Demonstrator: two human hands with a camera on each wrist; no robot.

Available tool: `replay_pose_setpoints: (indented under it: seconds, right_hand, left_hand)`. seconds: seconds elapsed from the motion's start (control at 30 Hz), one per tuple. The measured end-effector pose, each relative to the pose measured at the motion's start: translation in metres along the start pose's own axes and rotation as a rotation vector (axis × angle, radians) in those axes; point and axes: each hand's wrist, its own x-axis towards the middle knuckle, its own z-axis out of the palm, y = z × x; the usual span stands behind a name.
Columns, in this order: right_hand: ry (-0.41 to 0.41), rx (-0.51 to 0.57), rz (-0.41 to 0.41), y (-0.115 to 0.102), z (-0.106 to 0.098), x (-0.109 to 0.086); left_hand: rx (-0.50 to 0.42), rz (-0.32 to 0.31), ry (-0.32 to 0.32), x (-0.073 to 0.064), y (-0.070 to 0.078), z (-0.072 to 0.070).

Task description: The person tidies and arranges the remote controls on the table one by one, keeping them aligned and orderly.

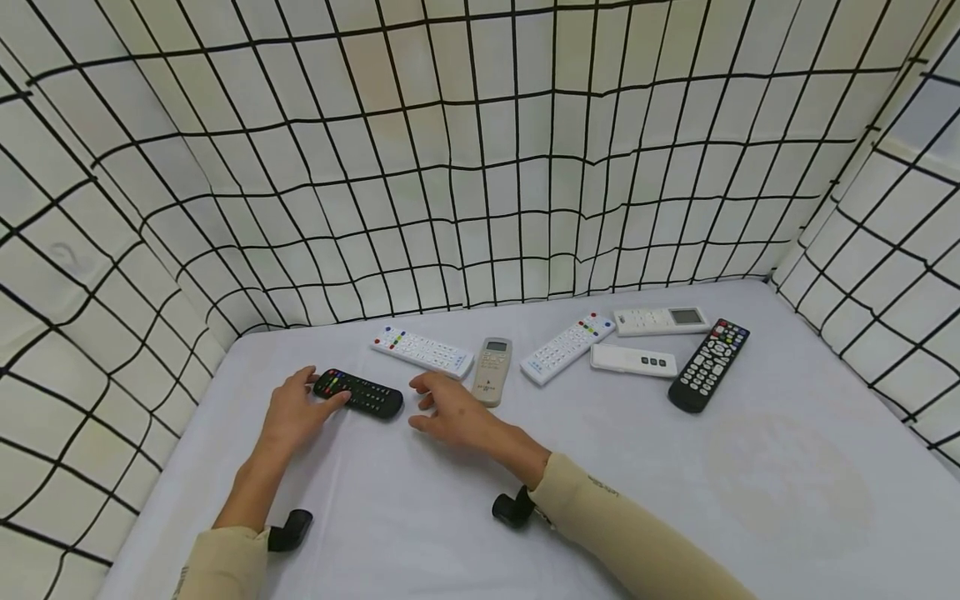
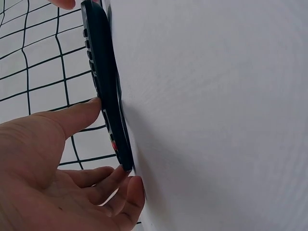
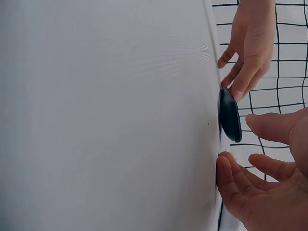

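Note:
A black remote control [image 1: 367, 398] with colored buttons lies at the left of the white table. My left hand [image 1: 292, 414] grips its left end: the thumb presses on the button face, and the fingers meet the end near the tabletop, as the left wrist view shows. Just right of the same remote, my right hand [image 1: 456, 412] hovers low with loosely bent fingers and a gap between thumb and fingers. It holds nothing. In the right wrist view the remote's near end [image 3: 231, 118] stands apart from the right thumb [image 3: 264, 126].
Behind the hands lie a white remote [image 1: 423, 352] and a beige remote [image 1: 492, 371]. Farther right are another white remote [image 1: 567, 348], a white one with a screen [image 1: 660, 321], a slim white one [image 1: 633, 361] and a long black one [image 1: 708, 367]. Black netting [image 1: 517, 192] surrounds the table.

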Motion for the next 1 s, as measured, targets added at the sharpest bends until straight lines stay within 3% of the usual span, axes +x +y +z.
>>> replay_pose_setpoints:
  seconds: [0.43,1.0]
  right_hand:
    - [-0.020,-0.003,-0.022,-0.002,0.006,0.010]
    - [-0.028,-0.020,-0.048,-0.003,0.013,0.024]
  left_hand:
    - [0.040,0.007,-0.008,0.000,0.000,-0.003]
    - [-0.014,-0.011,-0.027,0.002,-0.005,-0.002]
